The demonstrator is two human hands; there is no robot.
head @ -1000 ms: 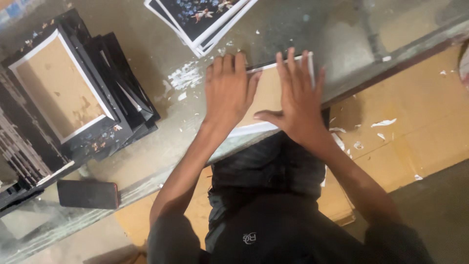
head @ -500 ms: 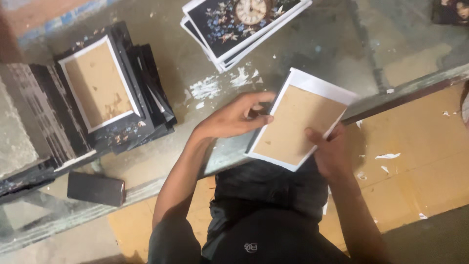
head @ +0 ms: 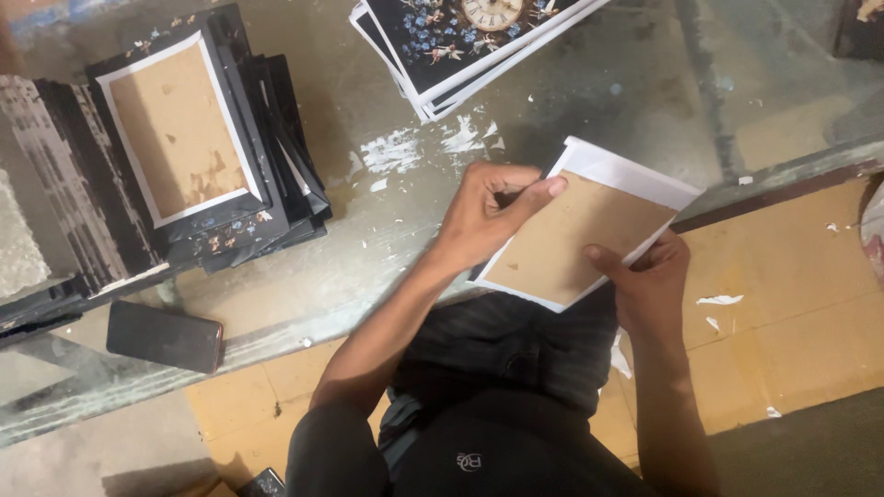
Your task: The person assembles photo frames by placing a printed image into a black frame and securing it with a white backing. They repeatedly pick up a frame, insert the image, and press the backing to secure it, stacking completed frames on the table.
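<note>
Both of my hands hold a brown board backed by a white-edged print (head: pixel 580 235), lifted and tilted over the near edge of the glass table (head: pixel 387 276). My left hand (head: pixel 488 207) grips its upper left corner, thumb lying on the brown face. My right hand (head: pixel 649 276) holds its lower right edge from beneath, thumb on top. A dark layer shows under the board's lower left edge.
A messy stack of black-bordered boards (head: pixel 198 156), brown side up, lies at the left. Dark floral clock prints (head: pixel 470 41) lie stacked at the far side. A black phone (head: pixel 164 336) rests near the table's front edge. White paper scraps (head: pixel 414 147) dot the glass. Tan floor sheets (head: pixel 783 276) lie at the right.
Earlier both hands pressed the board flat on the glass. They then lifted it off and tilted it, and now my left thumb has shifted onto its brown face.
</note>
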